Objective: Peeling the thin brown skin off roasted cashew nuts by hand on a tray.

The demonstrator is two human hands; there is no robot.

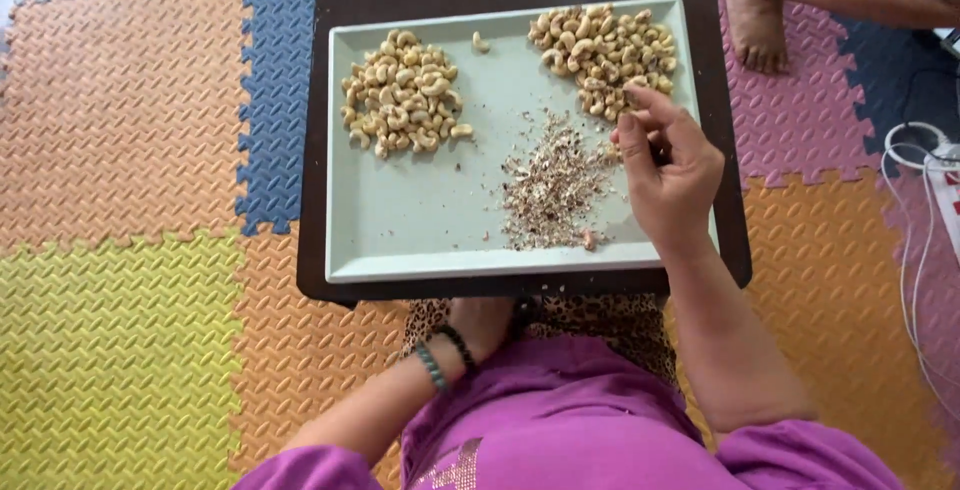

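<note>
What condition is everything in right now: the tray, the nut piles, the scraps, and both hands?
Pale green tray: flat on a dark board, lower left part bare.
Left cashew pile: heaped, untouched.
Right cashew pile: heaped, fingertips at its near edge.
Lone cashew: apart, between the piles.
Skin scraps: scattered loosely.
Right hand: fingers curled, pinching at a cashew.
Left hand: mostly hidden under the board edge.

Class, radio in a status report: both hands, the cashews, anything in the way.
Right hand over tray, fingers pinched by right cashew pile. Left hand under tray edge, grip hidden. Husk scraps mid-tray. Nothing blocking.
</note>
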